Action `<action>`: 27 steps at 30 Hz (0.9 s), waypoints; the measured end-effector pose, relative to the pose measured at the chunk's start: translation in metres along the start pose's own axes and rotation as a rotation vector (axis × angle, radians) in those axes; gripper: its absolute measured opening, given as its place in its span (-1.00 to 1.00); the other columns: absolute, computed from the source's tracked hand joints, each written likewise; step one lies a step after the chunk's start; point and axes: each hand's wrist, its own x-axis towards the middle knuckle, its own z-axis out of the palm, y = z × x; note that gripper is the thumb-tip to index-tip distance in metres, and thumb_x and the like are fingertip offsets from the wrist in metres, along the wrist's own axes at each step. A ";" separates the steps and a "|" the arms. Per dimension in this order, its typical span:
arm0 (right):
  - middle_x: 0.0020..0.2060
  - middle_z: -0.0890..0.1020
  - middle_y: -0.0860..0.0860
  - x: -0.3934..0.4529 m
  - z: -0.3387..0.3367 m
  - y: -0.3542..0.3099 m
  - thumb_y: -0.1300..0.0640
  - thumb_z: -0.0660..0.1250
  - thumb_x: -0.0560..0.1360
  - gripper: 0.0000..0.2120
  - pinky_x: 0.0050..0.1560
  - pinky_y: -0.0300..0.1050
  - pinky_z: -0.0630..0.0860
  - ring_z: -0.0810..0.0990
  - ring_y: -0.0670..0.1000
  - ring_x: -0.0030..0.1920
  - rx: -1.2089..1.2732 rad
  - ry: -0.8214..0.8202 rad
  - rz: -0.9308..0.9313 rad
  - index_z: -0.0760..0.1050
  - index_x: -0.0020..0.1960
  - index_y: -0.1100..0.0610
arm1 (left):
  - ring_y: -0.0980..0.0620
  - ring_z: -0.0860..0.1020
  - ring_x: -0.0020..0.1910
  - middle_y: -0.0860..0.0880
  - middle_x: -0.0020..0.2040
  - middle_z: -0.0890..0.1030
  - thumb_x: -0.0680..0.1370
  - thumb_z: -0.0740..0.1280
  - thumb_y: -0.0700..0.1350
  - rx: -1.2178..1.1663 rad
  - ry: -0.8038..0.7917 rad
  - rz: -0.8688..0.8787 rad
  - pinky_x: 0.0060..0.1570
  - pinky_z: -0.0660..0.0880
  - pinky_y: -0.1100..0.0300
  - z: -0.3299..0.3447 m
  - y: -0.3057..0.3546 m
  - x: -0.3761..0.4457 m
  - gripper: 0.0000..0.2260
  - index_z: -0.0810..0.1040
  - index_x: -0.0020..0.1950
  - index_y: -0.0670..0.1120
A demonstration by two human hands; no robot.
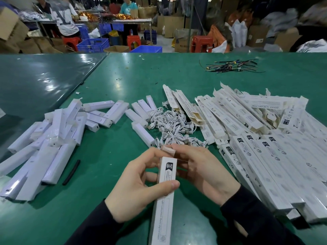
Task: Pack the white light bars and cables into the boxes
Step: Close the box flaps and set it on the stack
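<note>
Left hand (134, 190) and right hand (200, 168) both grip a long white box (165, 191) above the green table (109, 80); its side reads "LED Long Induction Light". Right fingers pinch its open end flap. One box (265, 104) in the right-hand pile reads "SMART SENSOR LAMP".

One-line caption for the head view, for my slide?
Both hands close a box flap, between light bars, cables and packed boxes.

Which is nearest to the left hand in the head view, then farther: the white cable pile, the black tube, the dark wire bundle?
From the left hand:
1. Black tube, on its left.
2. White cable pile, beyond it, mid-table.
3. Dark wire bundle, far right.
</note>
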 end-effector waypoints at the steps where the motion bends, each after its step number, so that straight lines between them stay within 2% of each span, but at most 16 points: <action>1: -0.18 0.69 0.09 0.000 0.001 0.000 0.00 0.43 0.36 -0.66 -0.16 -0.20 0.51 0.58 -0.01 -0.20 -0.012 0.004 -0.027 0.70 0.00 0.21 | -0.06 0.59 -0.33 -0.19 -0.05 0.61 0.31 0.54 -0.08 -0.001 0.004 0.003 -0.29 0.56 -0.08 0.001 0.000 0.000 -0.69 0.57 0.01 0.01; 4: -0.16 0.72 0.11 0.000 0.001 0.001 0.11 0.42 0.39 -0.83 -0.14 -0.23 0.55 0.62 0.02 -0.16 -0.014 0.030 -0.122 0.73 -0.12 0.17 | -0.09 0.59 -0.33 -0.22 -0.05 0.62 0.31 0.55 -0.10 -0.038 0.028 -0.003 -0.26 0.57 -0.15 0.001 -0.002 0.001 -0.57 0.46 0.09 0.07; 5: -0.13 0.73 0.12 0.000 0.001 0.002 0.16 0.40 0.43 -0.86 -0.16 -0.24 0.57 0.64 0.00 -0.17 -0.022 0.036 -0.148 0.73 -0.15 0.17 | -0.11 0.59 -0.34 -0.22 -0.07 0.63 0.30 0.55 -0.11 -0.052 0.036 -0.002 -0.26 0.57 -0.14 0.001 -0.002 0.001 -0.55 0.42 0.06 0.12; 8: -0.11 0.73 0.13 0.001 0.002 0.005 0.24 0.35 0.50 -0.84 -0.17 -0.25 0.57 0.68 -0.02 -0.17 -0.052 0.053 -0.201 0.72 -0.13 0.20 | -0.12 0.61 -0.35 -0.17 -0.10 0.65 0.28 0.55 -0.11 -0.064 0.043 0.011 -0.27 0.58 -0.07 0.001 -0.004 0.002 -0.54 0.37 -0.02 0.18; 12: -0.14 0.73 0.11 0.001 0.003 0.004 0.18 0.40 0.43 -0.87 -0.18 -0.27 0.57 0.68 -0.03 -0.19 -0.056 0.050 -0.228 0.73 -0.13 0.17 | -0.11 0.62 -0.35 -0.12 -0.13 0.65 0.29 0.55 -0.11 -0.059 0.035 0.012 -0.29 0.59 -0.02 -0.001 -0.006 0.002 -0.55 0.38 -0.02 0.18; 14: -0.14 0.74 0.08 0.001 0.001 0.005 0.17 0.42 0.40 -0.88 -0.19 -0.27 0.56 0.67 -0.06 -0.20 -0.079 0.027 -0.232 0.73 -0.14 0.16 | -0.07 0.60 -0.38 -0.15 -0.12 0.65 0.30 0.54 -0.11 -0.069 0.033 0.010 -0.31 0.56 0.02 0.000 -0.006 0.003 -0.57 0.39 -0.01 0.16; 18: -0.14 0.74 0.06 0.001 -0.002 0.006 0.26 0.37 0.50 -0.84 -0.15 -0.22 0.59 0.67 -0.07 -0.16 -0.204 0.004 -0.295 0.73 -0.12 0.10 | -0.08 0.48 -0.41 -0.23 -0.15 0.64 0.32 0.52 -0.07 -0.128 0.056 0.009 -0.39 0.47 0.07 0.000 -0.005 0.003 -0.63 0.41 -0.02 0.14; 22: -0.14 0.71 0.04 0.000 -0.001 0.010 0.15 0.31 0.52 -0.80 -0.19 -0.16 0.54 0.62 0.02 -0.15 -0.383 0.023 -0.509 0.72 -0.08 0.10 | -0.14 0.47 -0.55 -0.30 -0.27 0.59 0.38 0.51 -0.15 -0.236 0.046 -0.019 -0.54 0.49 0.11 -0.006 0.000 0.005 -0.53 0.33 0.15 -0.01; 24: -0.08 0.68 0.01 -0.003 -0.001 0.011 0.06 0.34 0.49 -0.82 -0.16 -0.08 0.54 0.63 0.03 -0.08 -0.490 0.016 -0.623 0.72 -0.08 0.07 | -0.12 0.47 -0.62 -0.33 -0.33 0.55 0.41 0.44 -0.16 -0.268 0.039 -0.064 -0.59 0.45 0.16 -0.010 0.002 0.005 -0.55 0.29 0.20 -0.08; 25: -0.05 0.68 -0.02 -0.004 -0.002 0.012 0.02 0.36 0.47 -0.83 -0.13 -0.01 0.55 0.64 0.01 -0.05 -0.549 0.002 -0.648 0.71 -0.09 0.04 | -0.12 0.47 -0.64 -0.34 -0.36 0.53 0.42 0.40 -0.15 -0.293 0.024 -0.096 -0.61 0.44 0.18 -0.010 0.002 0.006 -0.56 0.29 0.21 -0.10; 27: 0.01 0.68 -0.06 -0.005 -0.001 0.012 -0.02 0.43 0.40 -0.89 -0.05 0.08 0.54 0.65 0.00 0.00 -0.574 -0.054 -0.573 0.65 -0.13 -0.01 | -0.12 0.48 -0.64 -0.33 -0.38 0.52 0.44 0.39 -0.10 -0.373 -0.022 -0.171 -0.64 0.42 0.20 -0.010 0.001 0.007 -0.57 0.32 0.24 -0.13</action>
